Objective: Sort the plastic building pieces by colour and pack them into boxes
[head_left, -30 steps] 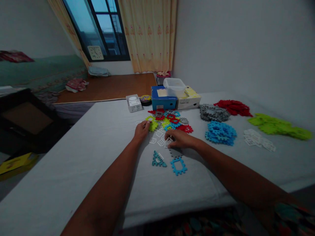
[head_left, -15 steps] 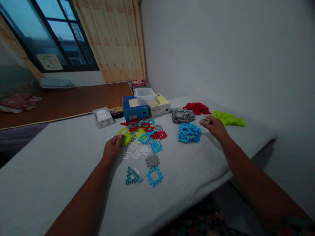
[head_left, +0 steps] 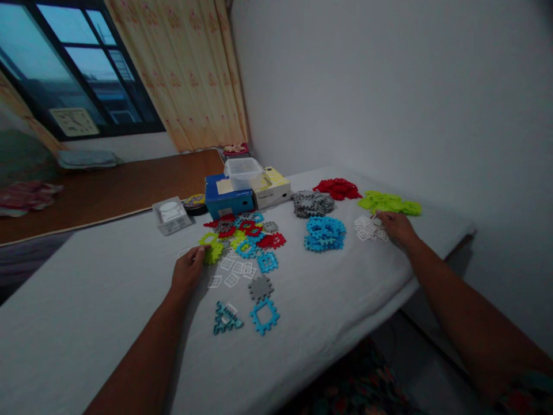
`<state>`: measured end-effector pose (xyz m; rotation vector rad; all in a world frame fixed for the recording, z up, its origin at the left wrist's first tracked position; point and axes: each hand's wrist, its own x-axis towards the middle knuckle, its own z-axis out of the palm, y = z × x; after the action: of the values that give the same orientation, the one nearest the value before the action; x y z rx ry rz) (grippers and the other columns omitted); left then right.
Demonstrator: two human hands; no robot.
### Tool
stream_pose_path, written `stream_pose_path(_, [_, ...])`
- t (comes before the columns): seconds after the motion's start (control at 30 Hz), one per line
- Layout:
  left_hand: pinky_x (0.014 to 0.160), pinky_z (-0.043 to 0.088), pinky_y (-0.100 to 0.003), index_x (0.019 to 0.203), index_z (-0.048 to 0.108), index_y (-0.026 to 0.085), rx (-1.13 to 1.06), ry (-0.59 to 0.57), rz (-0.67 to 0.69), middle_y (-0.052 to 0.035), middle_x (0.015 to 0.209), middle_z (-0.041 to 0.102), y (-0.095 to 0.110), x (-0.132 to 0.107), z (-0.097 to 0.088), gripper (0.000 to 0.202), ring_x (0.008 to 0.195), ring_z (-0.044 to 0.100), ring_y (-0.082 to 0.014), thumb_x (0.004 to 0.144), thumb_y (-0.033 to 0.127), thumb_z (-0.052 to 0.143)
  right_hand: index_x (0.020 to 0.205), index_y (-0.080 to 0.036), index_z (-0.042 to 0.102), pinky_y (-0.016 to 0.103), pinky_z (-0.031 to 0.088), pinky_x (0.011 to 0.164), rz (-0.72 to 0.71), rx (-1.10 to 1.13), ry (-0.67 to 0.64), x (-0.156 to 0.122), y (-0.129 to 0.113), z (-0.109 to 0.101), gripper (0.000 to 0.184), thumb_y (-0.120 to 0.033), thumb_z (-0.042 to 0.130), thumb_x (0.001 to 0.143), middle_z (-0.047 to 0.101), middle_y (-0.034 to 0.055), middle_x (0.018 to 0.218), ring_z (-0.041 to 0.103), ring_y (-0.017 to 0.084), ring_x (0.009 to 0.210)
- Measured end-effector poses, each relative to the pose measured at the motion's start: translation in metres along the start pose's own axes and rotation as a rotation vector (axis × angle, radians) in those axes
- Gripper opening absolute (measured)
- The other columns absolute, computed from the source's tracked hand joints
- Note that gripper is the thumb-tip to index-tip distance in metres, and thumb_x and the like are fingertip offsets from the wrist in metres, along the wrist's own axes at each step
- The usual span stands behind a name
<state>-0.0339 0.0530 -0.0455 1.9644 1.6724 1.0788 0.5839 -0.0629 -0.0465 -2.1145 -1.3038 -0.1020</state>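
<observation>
My left hand (head_left: 188,270) lies on the bed-like surface, fingers curled against the edge of a lime-green notched tile (head_left: 213,253); whether it pinches anything is hidden. To its right spreads a mixed heap of red (head_left: 276,240), blue (head_left: 268,262) and grey notched tiles, with thin white grid pieces (head_left: 232,280) in front. My right hand (head_left: 398,229) reaches far right, fingertips pressed together over a small pile of white grid pieces (head_left: 365,228). What sits between those fingertips is too small to make out.
Sorted stacks of blue (head_left: 325,233), grey (head_left: 313,204), red (head_left: 337,188) and lime-green tiles (head_left: 389,203) stand near the wall. Behind the heap are a blue box (head_left: 228,199), a clear tub (head_left: 244,173) and a yellow-white box (head_left: 273,190). A teal triangle (head_left: 225,319) lies nearer me.
My right hand, carrying a white grid piece before, has moved right and down to the white pile. My left hand keeps its place by the lime-green tile. The view has shifted slightly.
</observation>
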Motion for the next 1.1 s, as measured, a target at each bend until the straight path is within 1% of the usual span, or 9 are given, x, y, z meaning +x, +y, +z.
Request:
stream_pose_path(0.13, [0.091, 0.051, -0.036, 0.101, 0.073, 0.018, -0.031, -0.010, -0.009, -0.0083, 0.107, 0.075, 0.002, -0.002, 0.003, 0.045, 0.102, 0.067, -0.0261, 0.086, 0.049, 0.044, 0.099, -0.010, 0.074, 0.044, 0.048, 0.087, -0.088, -0.095, 0.112, 0.004, -0.037, -0.006, 0.043, -0.040, 0.043, 0.092, 0.071, 0.0192, 0.103, 0.064, 0.030, 0.097])
stream_pose_path(0.23, [0.089, 0.052, -0.036, 0.099, 0.074, 0.018, -0.073, 0.001, 0.002, -0.0094, 0.105, 0.075, 0.003, -0.004, 0.007, 0.047, 0.100, 0.067, -0.0255, 0.087, 0.050, 0.042, 0.105, -0.014, 0.071, 0.042, 0.049, 0.087, -0.373, -0.003, 0.146, -0.016, -0.106, 0.000, 0.038, -0.040, 0.046, 0.093, 0.071, 0.0148, 0.105, 0.064, 0.027, 0.093])
stream_pose_path(0.3, [0.089, 0.051, -0.037, 0.100, 0.074, 0.018, -0.091, 0.003, 0.006, -0.0100, 0.103, 0.075, 0.002, -0.005, 0.009, 0.047, 0.098, 0.068, -0.0254, 0.088, 0.050, 0.041, 0.106, -0.019, 0.071, 0.038, 0.050, 0.086, -0.615, 0.122, -0.006, -0.043, -0.164, 0.011, 0.031, -0.038, 0.050, 0.094, 0.071, 0.0107, 0.106, 0.064, 0.024, 0.096])
stream_pose_path(0.4, [0.091, 0.050, -0.038, 0.102, 0.073, 0.017, -0.102, -0.002, 0.005, -0.0103, 0.104, 0.075, 0.000, -0.006, 0.010, 0.047, 0.099, 0.067, -0.0254, 0.090, 0.049, 0.041, 0.111, -0.022, 0.069, 0.037, 0.047, 0.093, -0.983, 0.239, -0.355, -0.090, -0.249, 0.034, 0.025, -0.032, 0.052, 0.095, 0.071, 0.0078, 0.110, 0.061, 0.022, 0.105])
stream_pose_path(0.47, [0.091, 0.050, -0.039, 0.101, 0.073, 0.017, -0.110, -0.004, 0.004, -0.0110, 0.104, 0.075, -0.002, -0.006, 0.011, 0.046, 0.099, 0.066, -0.0256, 0.090, 0.048, 0.041, 0.112, -0.022, 0.068, 0.036, 0.046, 0.094, -1.110, 0.191, -0.539, -0.114, -0.294, 0.052, 0.023, -0.027, 0.053, 0.095, 0.070, 0.0080, 0.112, 0.060, 0.022, 0.108])
stream_pose_path(0.53, [0.090, 0.050, -0.038, 0.101, 0.073, 0.016, -0.125, -0.005, 0.000, -0.0111, 0.103, 0.075, -0.002, -0.005, 0.011, 0.046, 0.098, 0.067, -0.0257, 0.090, 0.047, 0.042, 0.113, -0.020, 0.068, 0.036, 0.046, 0.092, -1.145, 0.064, -0.639, -0.127, -0.324, 0.070, 0.024, -0.028, 0.057, 0.094, 0.069, 0.0102, 0.112, 0.059, 0.024, 0.108])
stream_pose_path(0.67, [0.090, 0.049, -0.036, 0.102, 0.073, 0.017, -0.151, -0.004, -0.003, -0.0096, 0.103, 0.075, -0.004, -0.004, 0.013, 0.045, 0.098, 0.066, -0.0244, 0.090, 0.046, 0.042, 0.107, -0.017, 0.069, 0.036, 0.047, 0.083, -1.098, -0.132, -0.686, -0.132, -0.343, 0.096, 0.027, -0.035, 0.066, 0.088, 0.068, 0.0131, 0.106, 0.060, 0.028, 0.104])
stream_pose_path(0.9, [0.087, 0.049, -0.035, 0.104, 0.073, 0.014, -0.153, -0.013, -0.002, -0.0102, 0.102, 0.075, -0.004, -0.004, 0.015, 0.047, 0.095, 0.066, -0.0233, 0.091, 0.045, 0.041, 0.113, -0.018, 0.065, 0.031, 0.044, 0.085, -0.948, 0.132, -0.668, -0.128, -0.323, 0.114, 0.032, -0.029, 0.071, 0.084, 0.064, 0.0095, 0.110, 0.060, 0.022, 0.101])
stream_pose_path(1.1, [0.088, 0.049, -0.034, 0.101, 0.074, 0.015, -0.161, -0.009, -0.014, -0.0097, 0.104, 0.075, -0.003, -0.004, 0.014, 0.046, 0.098, 0.066, -0.0241, 0.090, 0.048, 0.043, 0.094, -0.019, 0.071, 0.028, 0.043, 0.077, -0.901, 0.238, -0.704, -0.116, -0.323, 0.109, 0.011, -0.022, 0.064, 0.086, 0.071, 0.0045, 0.094, 0.064, 0.019, 0.087])
